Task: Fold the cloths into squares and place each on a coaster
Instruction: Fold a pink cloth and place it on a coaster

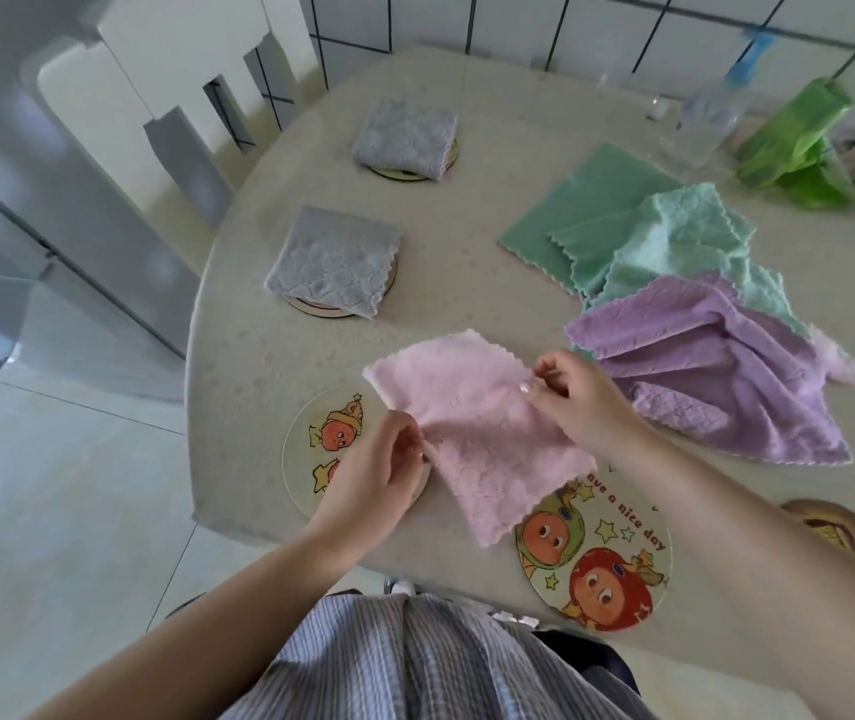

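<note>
A pink cloth (477, 433), folded to a long strip, lies on the table near me. My left hand (378, 470) pinches its left edge and my right hand (581, 402) pinches its right edge. Under my left hand sits a round cartoon coaster (321, 439); a second cartoon coaster (596, 558) lies partly under the cloth's near end. Two grey cloths (337, 262) (404, 137) are folded into squares, each on its own coaster. A loose purple cloth (711, 376) and mint-green cloths (638, 236) are heaped at the right.
A clear bottle (711, 111) and a green plastic bag (799, 148) stand at the table's (467, 241) far right. A brown object (841, 532) sits at the near right edge. A white chair (155, 96) stands at the far left of the table.
</note>
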`<action>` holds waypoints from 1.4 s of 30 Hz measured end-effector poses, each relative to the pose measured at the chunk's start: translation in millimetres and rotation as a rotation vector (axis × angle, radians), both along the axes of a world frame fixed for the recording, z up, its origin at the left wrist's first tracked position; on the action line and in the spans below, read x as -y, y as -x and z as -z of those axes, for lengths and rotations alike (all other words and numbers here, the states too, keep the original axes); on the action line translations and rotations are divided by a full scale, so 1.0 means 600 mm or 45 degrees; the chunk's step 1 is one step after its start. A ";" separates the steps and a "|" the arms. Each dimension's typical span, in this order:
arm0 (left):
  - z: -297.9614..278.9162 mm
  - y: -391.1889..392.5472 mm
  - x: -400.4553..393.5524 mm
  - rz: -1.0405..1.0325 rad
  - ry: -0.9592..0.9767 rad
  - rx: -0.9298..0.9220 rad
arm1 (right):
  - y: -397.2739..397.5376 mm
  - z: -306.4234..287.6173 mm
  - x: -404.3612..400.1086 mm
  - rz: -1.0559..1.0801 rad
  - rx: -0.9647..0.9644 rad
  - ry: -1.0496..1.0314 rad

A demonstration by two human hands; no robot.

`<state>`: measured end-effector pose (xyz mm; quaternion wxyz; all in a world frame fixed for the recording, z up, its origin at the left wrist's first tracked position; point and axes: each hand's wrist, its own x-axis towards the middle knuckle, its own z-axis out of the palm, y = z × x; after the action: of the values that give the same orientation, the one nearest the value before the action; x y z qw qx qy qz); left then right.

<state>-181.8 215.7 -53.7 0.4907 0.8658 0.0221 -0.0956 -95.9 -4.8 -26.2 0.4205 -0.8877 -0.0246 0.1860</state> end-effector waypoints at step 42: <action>0.023 0.024 -0.041 0.038 0.343 -0.755 | 0.235 0.059 -0.011 0.393 -0.518 -0.258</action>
<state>-196.1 240.1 -67.5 0.5715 0.7278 0.1386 -0.3530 -236.7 1.9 -61.8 0.5268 -0.7787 0.1774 0.2910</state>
